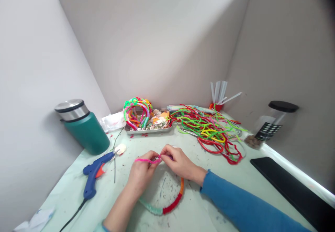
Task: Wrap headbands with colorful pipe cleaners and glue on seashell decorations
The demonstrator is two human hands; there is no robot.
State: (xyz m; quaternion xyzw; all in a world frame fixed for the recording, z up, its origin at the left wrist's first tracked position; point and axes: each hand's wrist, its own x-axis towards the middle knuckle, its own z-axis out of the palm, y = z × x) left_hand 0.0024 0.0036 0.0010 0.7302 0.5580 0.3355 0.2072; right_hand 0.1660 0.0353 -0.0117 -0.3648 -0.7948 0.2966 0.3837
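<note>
Both hands meet at the far side of a ring-shaped headband (172, 204), whose visible arc is wrapped in fuzzy mint, red and orange. A pink pipe cleaner (145, 160) runs over the fingers of my left hand (140, 174) to the fingertips of my right hand (179, 160). My left fingers are closed around the band's far part, which they mostly hide. With thumb and index pinched, my right hand grips the pink pipe cleaner, and a bit of purple shows beside it.
A blue glue gun (95, 171) with a cord lies left, near a green bottle (87, 130). Behind are a metal tray (149, 131) with finished headbands (137, 113), a pile of pipe cleaners (206, 122) and red-handled scissors (210, 146). A jar (270, 125) and black slab (282, 186) stand right.
</note>
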